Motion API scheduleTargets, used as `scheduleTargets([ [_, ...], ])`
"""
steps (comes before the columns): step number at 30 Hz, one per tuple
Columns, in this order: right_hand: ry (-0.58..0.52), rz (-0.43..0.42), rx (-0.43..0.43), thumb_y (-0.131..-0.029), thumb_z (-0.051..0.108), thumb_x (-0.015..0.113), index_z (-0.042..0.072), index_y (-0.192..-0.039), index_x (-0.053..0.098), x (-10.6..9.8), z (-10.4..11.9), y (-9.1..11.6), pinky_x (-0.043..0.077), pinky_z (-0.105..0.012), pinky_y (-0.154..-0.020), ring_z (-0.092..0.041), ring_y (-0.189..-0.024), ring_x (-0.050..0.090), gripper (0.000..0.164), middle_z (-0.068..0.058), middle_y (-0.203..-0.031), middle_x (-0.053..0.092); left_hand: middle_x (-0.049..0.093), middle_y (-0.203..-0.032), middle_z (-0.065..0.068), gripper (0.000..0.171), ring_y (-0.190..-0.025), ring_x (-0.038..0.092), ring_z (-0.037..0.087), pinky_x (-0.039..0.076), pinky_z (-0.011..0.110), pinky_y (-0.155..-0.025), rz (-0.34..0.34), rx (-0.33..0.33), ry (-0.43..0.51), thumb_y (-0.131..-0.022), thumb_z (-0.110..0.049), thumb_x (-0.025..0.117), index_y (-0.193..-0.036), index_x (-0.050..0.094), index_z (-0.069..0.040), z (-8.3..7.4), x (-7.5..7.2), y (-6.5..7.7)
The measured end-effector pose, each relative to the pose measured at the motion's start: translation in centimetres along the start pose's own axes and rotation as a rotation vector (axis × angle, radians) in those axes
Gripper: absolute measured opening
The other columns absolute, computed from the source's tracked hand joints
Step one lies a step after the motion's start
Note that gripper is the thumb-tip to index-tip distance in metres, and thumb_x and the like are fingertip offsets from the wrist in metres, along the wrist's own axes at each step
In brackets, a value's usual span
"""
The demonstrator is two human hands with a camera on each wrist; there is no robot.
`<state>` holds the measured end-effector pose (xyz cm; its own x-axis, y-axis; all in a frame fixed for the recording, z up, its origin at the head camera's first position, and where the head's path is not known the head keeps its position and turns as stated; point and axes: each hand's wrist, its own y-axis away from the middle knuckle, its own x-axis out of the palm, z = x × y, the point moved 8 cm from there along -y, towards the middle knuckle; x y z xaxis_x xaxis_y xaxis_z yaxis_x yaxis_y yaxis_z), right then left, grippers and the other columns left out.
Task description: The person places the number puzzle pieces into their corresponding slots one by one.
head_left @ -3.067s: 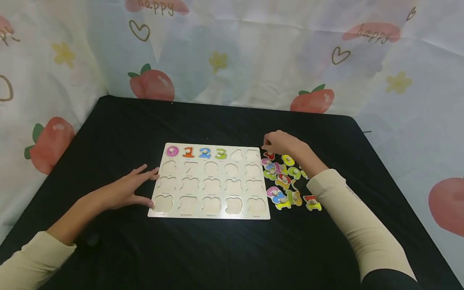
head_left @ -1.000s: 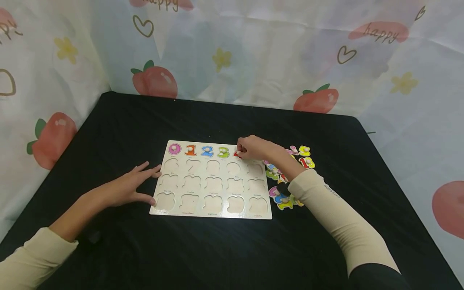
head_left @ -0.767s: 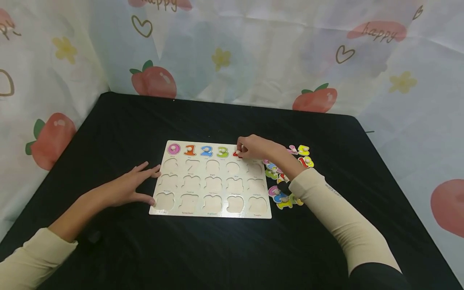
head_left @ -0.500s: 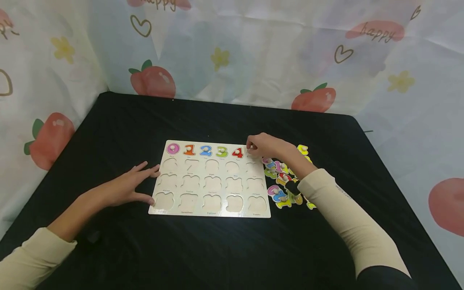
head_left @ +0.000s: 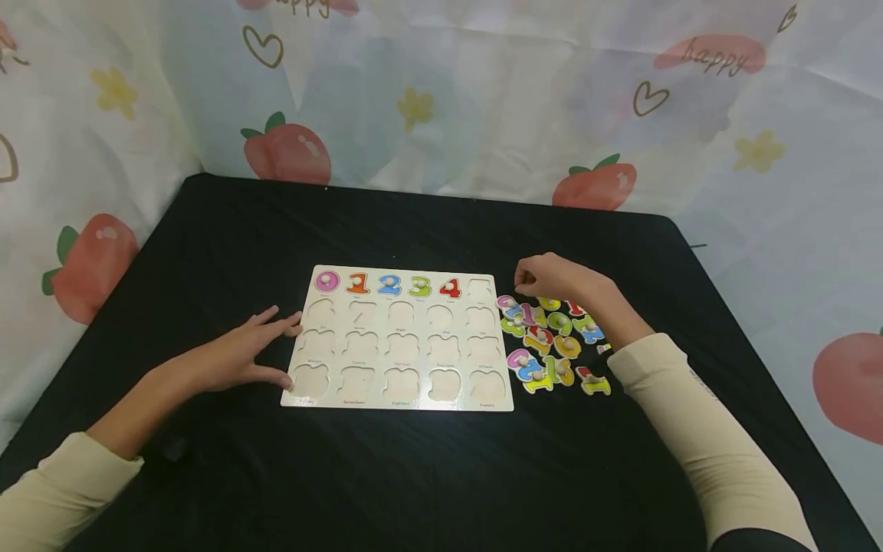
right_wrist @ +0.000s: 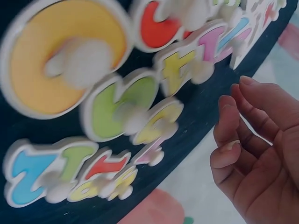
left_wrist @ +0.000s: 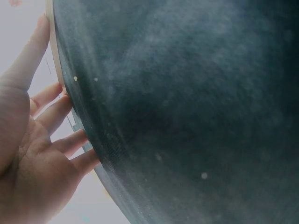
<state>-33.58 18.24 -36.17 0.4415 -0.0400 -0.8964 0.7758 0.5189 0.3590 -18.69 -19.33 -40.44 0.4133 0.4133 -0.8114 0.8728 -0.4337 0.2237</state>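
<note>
One pale puzzle board point(head_left: 422, 349), lying on a black table point(head_left: 414, 475); numbers 0 to 4 point(head_left: 389, 285) filling its far row from the left. One left hand point(head_left: 237, 356), fingers spread, touching the board's left edge. Loose number pieces point(head_left: 568, 347), clustering to the right. One right hand point(head_left: 557, 276), hovering by their far side, fingers curling loosely, holding nothing.
</note>
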Motion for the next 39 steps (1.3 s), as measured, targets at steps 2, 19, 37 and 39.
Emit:
scheduleTargets([
  [2, -0.005, -0.001, 0.014, -0.093, 0.012, 0.059, 0.005, -0.096, 0.061, 0.0, -0.6, 0.4, 0.045, -0.033, -0.066, -0.019, -0.07, 0.052, 0.008, -0.005, -0.083, 0.059, 0.025, -0.151, 0.018, 0.094, -0.137, 0.008, 0.046, 0.022, 0.07, -0.097, 0.001, 0.003, 0.004, -0.069, -0.055, 0.075, -0.14, 0.04, -0.004, 0.0, 0.0, -0.1],
  [19, -0.037, -0.02, 0.077, -0.092, 0.01, 0.057, 0.001, -0.102, 0.062, 0.2, -3.7, 1.8, 0.044, -0.031, -0.061, -0.019, -0.068, 0.051, 0.014, -0.006, -0.081, 0.056, 0.024, -0.152, 0.017, 0.096, -0.138, 0.006, 0.045, 0.021, 0.071, -0.096, 0.001, -0.012, -0.005, -0.068, -0.059, 0.072, -0.142, 0.039, -0.007, 0.4, 0.4, -0.1],
  [37, 0.102, -0.102, 0.297, -0.093, 0.007, 0.053, -0.007, -0.109, 0.058, -0.6, -9.2, 4.4, 0.045, -0.04, -0.067, -0.027, -0.076, 0.053, 0.022, -0.019, -0.098, 0.059, 0.024, -0.151, 0.017, 0.094, -0.138, 0.006, 0.045, 0.021, 0.071, -0.096, 0.004, 0.001, -0.007, -0.069, -0.057, 0.073, -0.141, 0.04, -0.007, 0.2, 0.4, 0.0],
  [39, 0.102, -0.122, 0.294, -0.093, 0.007, 0.053, -0.007, -0.109, 0.059, -0.7, -9.5, 4.5, 0.047, -0.042, -0.068, -0.027, -0.076, 0.054, 0.022, -0.02, -0.099, 0.06, 0.024, -0.151, 0.017, 0.094, -0.138, 0.006, 0.045, 0.021, 0.071, -0.095, 0.003, 0.001, -0.008, -0.068, -0.057, 0.074, -0.141, 0.04, -0.007, 0.2, 0.3, 0.1],
])
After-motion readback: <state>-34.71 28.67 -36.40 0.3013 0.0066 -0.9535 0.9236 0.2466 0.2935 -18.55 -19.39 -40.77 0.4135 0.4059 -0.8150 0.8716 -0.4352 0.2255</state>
